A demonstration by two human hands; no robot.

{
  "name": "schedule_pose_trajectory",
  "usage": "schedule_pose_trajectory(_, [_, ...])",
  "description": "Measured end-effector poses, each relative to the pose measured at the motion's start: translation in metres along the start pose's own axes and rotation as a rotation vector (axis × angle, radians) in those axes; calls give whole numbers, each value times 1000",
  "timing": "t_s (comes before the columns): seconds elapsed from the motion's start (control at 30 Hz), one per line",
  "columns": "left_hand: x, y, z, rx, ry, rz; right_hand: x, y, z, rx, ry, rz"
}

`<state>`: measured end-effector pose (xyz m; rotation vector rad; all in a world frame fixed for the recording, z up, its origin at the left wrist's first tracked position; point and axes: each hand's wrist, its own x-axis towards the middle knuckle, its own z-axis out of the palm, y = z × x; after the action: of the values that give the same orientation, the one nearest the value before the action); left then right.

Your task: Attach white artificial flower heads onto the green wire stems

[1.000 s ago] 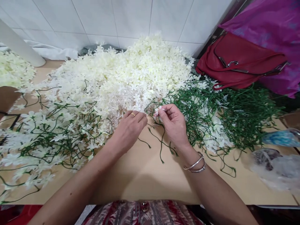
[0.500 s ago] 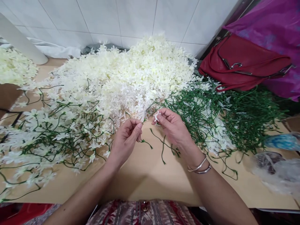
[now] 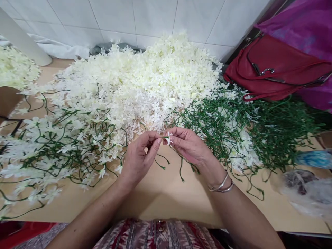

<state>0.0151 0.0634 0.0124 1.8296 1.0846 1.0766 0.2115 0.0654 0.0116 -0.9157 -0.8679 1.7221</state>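
Over the table's middle my two hands meet fingertip to fingertip. My left hand (image 3: 142,155) pinches a thin green plastic stem (image 3: 164,137), its tip against the base of a small white artificial flower (image 3: 168,138). My right hand (image 3: 190,147) is closed on that flower between thumb and fingers. Below the hands, several loose green stems (image 3: 181,167) lie on the tabletop (image 3: 160,204). A big heap of white and cream flower heads (image 3: 160,76) rises just behind. To the left are flowers joined to green stems (image 3: 67,148); to the right, a tangle of green stems (image 3: 215,121).
A red handbag (image 3: 280,65) rests at the back right beside a purple plastic bag (image 3: 306,31). Along the right edge lie a blue-and-white package (image 3: 315,158) and a clear plastic bag (image 3: 308,193). A pale pole (image 3: 23,38) stands back left, before the tiled wall (image 3: 155,17).
My left hand has come away from the flower heap with a green stem and moved right. The stem's end now touches the white flower in my right hand.
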Motion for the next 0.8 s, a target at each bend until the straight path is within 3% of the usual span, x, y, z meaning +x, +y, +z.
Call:
schedule_pose_trajectory(0.3, [1, -5, -4, -165, -15, -190, 1, -1, 0, 41, 12, 17])
schedule_pose_trajectory(0.8, [-1, -5, -2, -167, -36, -166, 1, 1, 2, 15, -8, 20])
